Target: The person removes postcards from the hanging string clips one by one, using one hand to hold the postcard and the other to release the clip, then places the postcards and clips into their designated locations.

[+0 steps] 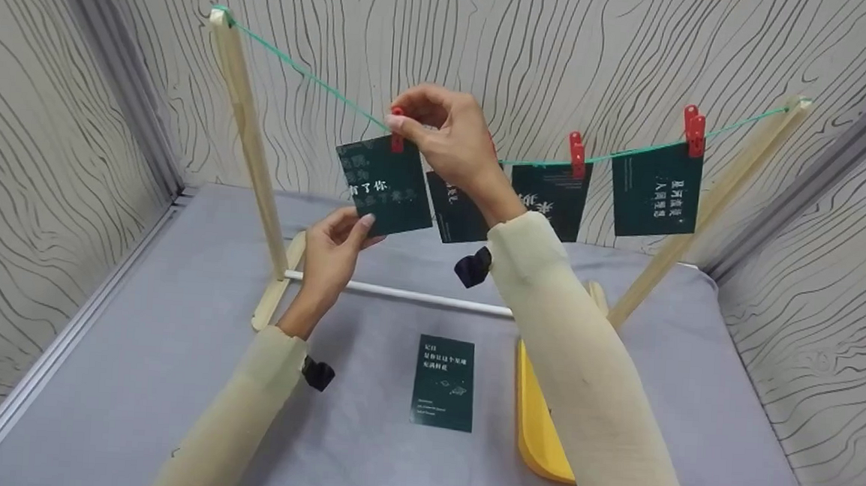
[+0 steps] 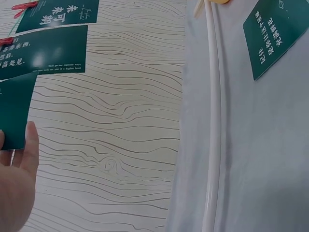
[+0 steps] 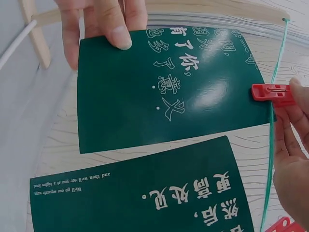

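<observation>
My right hand [image 1: 455, 132] pinches a red clothespin [image 3: 270, 93] over the green string [image 1: 293, 64] and the top edge of a dark green card [image 1: 385, 187] with white writing. Lower down, my left hand [image 1: 334, 256] holds that same card by its bottom corner between thumb and fingers; in the right wrist view its thumb lies on the card's face. Beside it hangs another green card [image 3: 145, 188], partly behind my right hand in the head view. Farther right, two more cards hang from the string, one under a red clothespin [image 1: 577, 155].
Two wooden posts [image 1: 245, 126] hold up the string, joined low by a white rod [image 1: 429, 298]. A loose green card [image 1: 443, 383] lies on the grey cloth in front. Next to it stands a yellow tray [image 1: 542, 430], partly under my right sleeve. Patterned walls [image 1: 566, 41] enclose the table.
</observation>
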{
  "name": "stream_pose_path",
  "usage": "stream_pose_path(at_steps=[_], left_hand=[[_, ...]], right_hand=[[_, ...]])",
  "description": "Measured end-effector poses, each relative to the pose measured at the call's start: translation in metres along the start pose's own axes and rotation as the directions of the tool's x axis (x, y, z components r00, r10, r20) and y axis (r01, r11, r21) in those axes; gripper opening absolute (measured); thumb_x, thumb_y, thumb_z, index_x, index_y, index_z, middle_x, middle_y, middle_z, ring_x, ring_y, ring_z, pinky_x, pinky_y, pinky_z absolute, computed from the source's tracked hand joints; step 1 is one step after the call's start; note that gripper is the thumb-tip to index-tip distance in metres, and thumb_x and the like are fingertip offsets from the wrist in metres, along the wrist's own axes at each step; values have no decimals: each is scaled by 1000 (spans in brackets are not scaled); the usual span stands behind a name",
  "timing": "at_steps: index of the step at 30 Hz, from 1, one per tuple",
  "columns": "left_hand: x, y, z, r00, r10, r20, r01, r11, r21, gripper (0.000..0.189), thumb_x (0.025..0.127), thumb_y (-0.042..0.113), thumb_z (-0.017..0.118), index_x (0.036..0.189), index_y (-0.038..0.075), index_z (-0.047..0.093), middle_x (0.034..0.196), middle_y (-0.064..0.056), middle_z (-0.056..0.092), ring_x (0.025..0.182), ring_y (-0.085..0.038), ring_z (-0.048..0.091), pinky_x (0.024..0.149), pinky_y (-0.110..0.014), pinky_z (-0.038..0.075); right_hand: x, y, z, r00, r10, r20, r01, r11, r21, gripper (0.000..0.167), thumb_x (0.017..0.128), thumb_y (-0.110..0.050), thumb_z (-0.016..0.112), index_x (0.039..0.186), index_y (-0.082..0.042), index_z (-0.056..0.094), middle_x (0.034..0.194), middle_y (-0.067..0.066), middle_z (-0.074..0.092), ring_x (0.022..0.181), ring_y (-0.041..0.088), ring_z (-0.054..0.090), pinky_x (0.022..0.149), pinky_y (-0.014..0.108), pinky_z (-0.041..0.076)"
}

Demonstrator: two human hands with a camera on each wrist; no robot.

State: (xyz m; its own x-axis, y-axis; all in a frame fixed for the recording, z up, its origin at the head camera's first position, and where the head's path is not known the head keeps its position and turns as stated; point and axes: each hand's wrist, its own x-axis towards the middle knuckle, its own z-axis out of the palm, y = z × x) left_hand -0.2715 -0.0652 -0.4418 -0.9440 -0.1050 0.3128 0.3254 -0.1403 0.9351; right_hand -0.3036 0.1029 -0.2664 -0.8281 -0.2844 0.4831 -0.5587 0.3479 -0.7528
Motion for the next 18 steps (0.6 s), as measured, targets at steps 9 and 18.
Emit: stream_pose_path(at_steps=[9, 18], left_hand=[[2, -2, -3, 1000, -9, -3, 9, 1000, 5, 17, 102, 4, 67, 116, -2, 73, 106, -17, 77, 97, -15, 78, 88, -33, 66], [0, -5, -8, 1000, -22, -10, 22, 999, 24, 18, 103, 6, 66, 117, -1, 73, 109, -18, 77, 98, -15, 78, 88, -32, 66]], right_hand=[[4, -2, -3, 998, -22, -56, 22, 1000, -4, 16, 98, -14, 75, 111, -4, 75, 101, 8, 76, 95, 14, 71, 98, 26, 55], [1, -3, -6, 993, -55, -101, 53, 998, -25, 15, 97, -12, 76, 111, -6, 76, 107, 10, 75, 100, 14, 70, 102, 26, 56]])
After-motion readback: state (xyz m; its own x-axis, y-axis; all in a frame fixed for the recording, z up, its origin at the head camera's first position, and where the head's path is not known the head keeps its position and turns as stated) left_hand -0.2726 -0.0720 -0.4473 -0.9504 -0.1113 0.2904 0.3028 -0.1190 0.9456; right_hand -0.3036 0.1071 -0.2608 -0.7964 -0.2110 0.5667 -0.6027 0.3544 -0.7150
